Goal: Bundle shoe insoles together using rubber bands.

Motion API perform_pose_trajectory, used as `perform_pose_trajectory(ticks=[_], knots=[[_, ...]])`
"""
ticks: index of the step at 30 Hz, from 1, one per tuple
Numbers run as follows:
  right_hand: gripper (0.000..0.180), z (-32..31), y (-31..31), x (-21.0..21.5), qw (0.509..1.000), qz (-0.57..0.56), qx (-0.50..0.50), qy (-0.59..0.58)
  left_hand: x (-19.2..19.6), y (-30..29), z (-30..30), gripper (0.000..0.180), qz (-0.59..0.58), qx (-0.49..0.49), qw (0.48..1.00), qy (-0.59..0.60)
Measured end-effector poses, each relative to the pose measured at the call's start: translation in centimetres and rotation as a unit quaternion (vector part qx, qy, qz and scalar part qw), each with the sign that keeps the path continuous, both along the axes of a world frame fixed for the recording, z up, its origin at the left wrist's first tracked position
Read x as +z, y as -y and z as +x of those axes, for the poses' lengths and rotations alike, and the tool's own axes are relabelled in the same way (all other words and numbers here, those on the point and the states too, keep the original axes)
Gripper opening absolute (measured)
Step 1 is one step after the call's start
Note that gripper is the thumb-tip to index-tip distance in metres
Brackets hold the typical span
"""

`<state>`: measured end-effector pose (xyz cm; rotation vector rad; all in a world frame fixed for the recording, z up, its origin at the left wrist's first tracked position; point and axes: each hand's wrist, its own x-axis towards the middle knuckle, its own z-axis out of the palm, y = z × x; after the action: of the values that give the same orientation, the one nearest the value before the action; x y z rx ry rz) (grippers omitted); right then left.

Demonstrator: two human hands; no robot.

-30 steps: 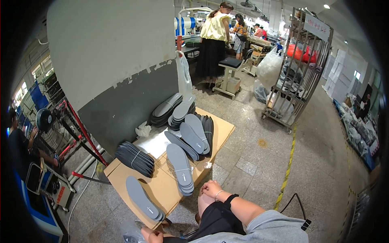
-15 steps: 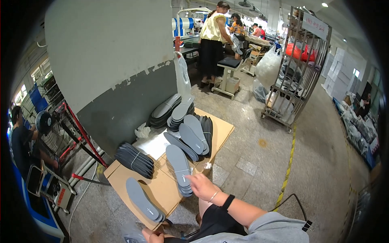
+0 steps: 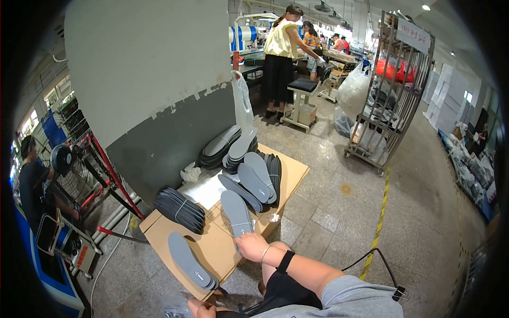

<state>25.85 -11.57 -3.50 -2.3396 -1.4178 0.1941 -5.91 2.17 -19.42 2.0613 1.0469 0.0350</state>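
A banded stack of grey insoles (image 3: 235, 208) lies on the cardboard-topped surface (image 3: 225, 253) in front of me. My right hand (image 3: 251, 246) has its fingers closed around the near end of this stack and covers that part. At the lower edge, my left hand (image 3: 202, 309) is partly cut off; its fingers appear closed at the edge of a clear plastic bag (image 3: 177, 307). Nearest to that hand, a second small stack of grey insoles (image 3: 186, 258) rests on the cardboard, fanned slightly at its near end.
Further banded insole bundles (image 3: 179, 210) and piles (image 3: 255, 180) cover the far side, beside a white sheet (image 3: 204, 191). A painted pillar (image 3: 169, 132) stands behind. At right is a metal rack cart (image 3: 389, 95); beyond, a co-worker (image 3: 281, 58) stands near a stool (image 3: 303, 86).
My right hand has moved left and down onto the near end of the banded insole stack and closed on it. My left hand stays nearly in place. The view has shifted slightly.
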Motion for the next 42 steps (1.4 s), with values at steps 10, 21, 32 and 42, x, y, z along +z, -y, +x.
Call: perform_pose_trajectory(ticks=[10,21,32,42], knots=[[0.013,-0.4,0.3,0.1,1.000,0.017,-0.006,-0.002,0.3,0.1,-0.1,0.026,0.075,-0.026,0.996,0.040],[0.012,-0.5,0.9,0.2,0.998,0.052,-0.029,-0.020,-0.4,0.7,-0.6,0.020,0.125,-0.029,0.988,0.081],[0.044,3.0,9.3,-6.8,0.963,-0.005,-0.245,-0.115,-1.0,-0.4,0.6,0.014,-0.071,0.063,0.995,0.013],[0.092,-0.6,9.3,-10.5,0.941,-0.257,-0.176,-0.134,-1.7,-1.4,2.0,0.030,0.093,-0.007,0.993,0.067]])
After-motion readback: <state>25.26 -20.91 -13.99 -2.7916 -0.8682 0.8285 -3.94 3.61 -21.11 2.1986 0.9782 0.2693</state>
